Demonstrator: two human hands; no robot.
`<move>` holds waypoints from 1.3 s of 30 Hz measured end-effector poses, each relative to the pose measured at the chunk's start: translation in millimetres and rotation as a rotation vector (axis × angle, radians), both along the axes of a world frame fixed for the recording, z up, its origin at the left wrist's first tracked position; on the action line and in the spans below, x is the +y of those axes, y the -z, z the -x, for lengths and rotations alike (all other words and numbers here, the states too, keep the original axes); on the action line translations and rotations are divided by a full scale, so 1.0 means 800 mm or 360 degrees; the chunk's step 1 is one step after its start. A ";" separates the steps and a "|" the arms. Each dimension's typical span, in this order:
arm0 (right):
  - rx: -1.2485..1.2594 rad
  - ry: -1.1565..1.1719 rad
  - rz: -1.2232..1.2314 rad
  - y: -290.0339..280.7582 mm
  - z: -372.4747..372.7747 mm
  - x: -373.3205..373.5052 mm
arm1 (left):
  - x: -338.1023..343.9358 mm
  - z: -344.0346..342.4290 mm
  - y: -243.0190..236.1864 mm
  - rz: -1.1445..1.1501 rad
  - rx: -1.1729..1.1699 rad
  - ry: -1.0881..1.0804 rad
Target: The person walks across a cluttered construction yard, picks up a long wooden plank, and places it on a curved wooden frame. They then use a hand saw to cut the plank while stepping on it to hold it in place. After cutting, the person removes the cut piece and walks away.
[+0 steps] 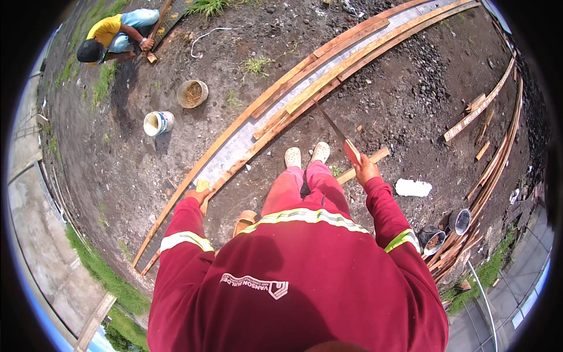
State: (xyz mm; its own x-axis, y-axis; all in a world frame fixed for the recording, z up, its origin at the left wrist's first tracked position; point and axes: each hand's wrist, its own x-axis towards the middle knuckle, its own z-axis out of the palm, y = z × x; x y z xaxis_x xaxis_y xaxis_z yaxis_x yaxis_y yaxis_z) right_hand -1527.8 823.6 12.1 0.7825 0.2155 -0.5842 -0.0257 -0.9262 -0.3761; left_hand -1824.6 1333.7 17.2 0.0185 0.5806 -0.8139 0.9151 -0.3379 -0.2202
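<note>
My right hand [366, 169] grips the wooden handle of a handsaw [335, 128], whose long blade points up and left to the edge of a long wooden formwork [264, 130]. This formwork is two lines of boards with a pale strip between them. My left hand [196, 197] holds a short light wooden piece [203, 187] over the formwork's lower left part. A loose short board [376, 156] lies on the dirt behind my right hand, and my feet in light clogs [321, 152] stand just below the formwork.
A co-worker [107, 34] crouches at upper left, hands on a timber. Two buckets [159, 122] [199, 94] stand on the dirt. Timber piles [501, 161] lie at right, with containers [460, 220] and a white flat object [413, 187]. A concrete surface [32, 217] borders the left.
</note>
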 end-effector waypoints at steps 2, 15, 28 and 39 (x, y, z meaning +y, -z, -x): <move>0.0033 0.0092 0.0114 0.001 0.021 -0.040 | -0.023 0.043 0.004 0.0081 0.0027 -0.0287; 0.0256 0.0027 0.0491 0.002 0.077 -0.114 | -0.052 0.023 0.019 0.0126 -0.0249 -0.0690; 0.0583 0.0411 0.0045 0.046 0.050 -0.070 | 0.105 -0.346 -0.051 0.0473 -0.1611 -0.0886; 0.0282 -0.0132 -0.0239 0.087 0.014 -0.007 | -0.096 -0.273 0.281 0.0278 -0.0665 0.0208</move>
